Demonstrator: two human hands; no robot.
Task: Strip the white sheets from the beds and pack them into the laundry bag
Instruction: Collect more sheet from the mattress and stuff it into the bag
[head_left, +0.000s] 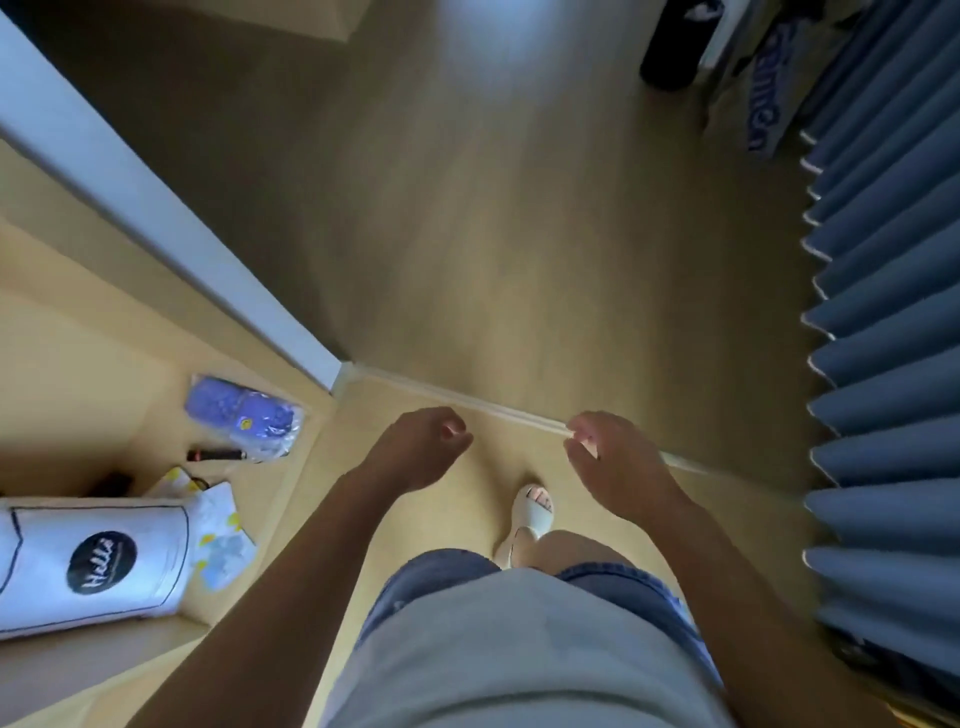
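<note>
- Currently both hands are empty: left hand (415, 452) and right hand (618, 462) are out in front, apart, fingers loosely curled, gripping nothing.
- No sheet is in view, and I can't pick out a laundry bag.
- A printed bag (763, 104) stands far ahead of the right hand; I can't tell if it's the laundry one.
- A white pillow (93, 561) with a round black label lies left of the left hand and lower down. A blue packet (244, 415) lies just beyond it, both in a wooden recess. Can't tell if that's a bunk.
- A pleated blue curtain (883, 364) hangs right of the right hand.
- A sandal (530, 514) on the floor (493, 234) shows below and between the hands.
- Handling, my read: a sheet is light, soft, limp and bulky, not fragile.
- Take it at a corner or hem, one hand each side, then gather it into a bundle.
- Risks: tucked corners may snag on the mattress; a loose tail could drag underfoot.
</note>
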